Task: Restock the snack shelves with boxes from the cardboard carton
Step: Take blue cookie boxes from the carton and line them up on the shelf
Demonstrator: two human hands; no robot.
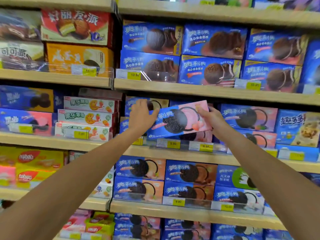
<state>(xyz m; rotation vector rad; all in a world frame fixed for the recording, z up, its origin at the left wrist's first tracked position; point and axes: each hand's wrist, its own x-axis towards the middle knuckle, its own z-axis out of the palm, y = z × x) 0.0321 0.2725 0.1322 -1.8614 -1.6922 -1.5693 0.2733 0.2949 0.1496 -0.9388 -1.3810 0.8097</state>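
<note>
Blue-and-pink biscuit box point(180, 122): tilted, held at shelf point(164, 155) front; left hand point(142, 116) grips its left end, right hand point(212, 118) its right end.

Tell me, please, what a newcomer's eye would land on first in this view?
First, the tilted blue-and-pink cookie box, held at its ends by the left hand and right hand before the middle shelf. Next, rows of blue cookie boxes filling the shelf above.

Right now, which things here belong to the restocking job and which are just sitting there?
In the job: pink-and-blue cookie box, held tilted by the left hand and right hand; the shelf below it.
Just there: red pie box, yellow boxes lower left, green-and-white biscuit boxes.
</note>
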